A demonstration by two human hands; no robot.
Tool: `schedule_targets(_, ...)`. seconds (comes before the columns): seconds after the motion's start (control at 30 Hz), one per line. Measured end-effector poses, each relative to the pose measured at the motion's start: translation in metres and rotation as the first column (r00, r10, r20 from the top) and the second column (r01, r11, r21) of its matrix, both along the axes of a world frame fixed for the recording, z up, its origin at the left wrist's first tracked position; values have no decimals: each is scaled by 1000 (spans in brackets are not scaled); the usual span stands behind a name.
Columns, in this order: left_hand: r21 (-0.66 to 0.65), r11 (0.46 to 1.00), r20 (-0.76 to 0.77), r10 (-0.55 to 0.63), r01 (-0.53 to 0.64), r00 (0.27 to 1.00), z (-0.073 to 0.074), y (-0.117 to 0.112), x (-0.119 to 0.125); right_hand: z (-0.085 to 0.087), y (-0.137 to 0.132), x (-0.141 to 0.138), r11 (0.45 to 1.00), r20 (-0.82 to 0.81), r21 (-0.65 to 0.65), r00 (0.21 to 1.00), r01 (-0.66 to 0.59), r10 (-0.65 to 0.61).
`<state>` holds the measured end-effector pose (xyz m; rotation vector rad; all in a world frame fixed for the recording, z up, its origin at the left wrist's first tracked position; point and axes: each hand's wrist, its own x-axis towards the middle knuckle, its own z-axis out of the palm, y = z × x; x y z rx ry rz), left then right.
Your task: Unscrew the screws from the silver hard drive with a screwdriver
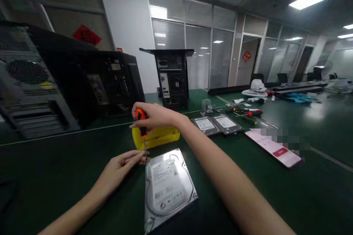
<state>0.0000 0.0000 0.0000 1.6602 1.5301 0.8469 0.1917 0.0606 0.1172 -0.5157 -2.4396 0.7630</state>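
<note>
A silver hard drive (168,183) with a white label lies flat on the green table in front of me. My right hand (150,117) is wrapped round the handle of an orange and black screwdriver (141,115), held upright with its shaft pointing down. The tip is by the drive's far left corner. There my left hand (127,161) has its fingers pinched together close to the tip; what they hold, if anything, is too small to make out. Just behind the hands sits a yellow case (162,137), partly covered by my right hand.
Two more hard drives (217,124) lie to the right, with a pink-screened phone (273,147) beyond them. Several hand tools (248,114) are scattered behind. Open computer cases (110,80) stand at the left, and another computer tower (173,80) at the back.
</note>
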Motion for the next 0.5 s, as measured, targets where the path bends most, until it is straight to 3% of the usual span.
schedule_targets(0.5, 42, 998, 99, 38, -43, 994, -5, 3, 2, 2, -1, 3, 1000, 19, 25, 1000, -19, 19)
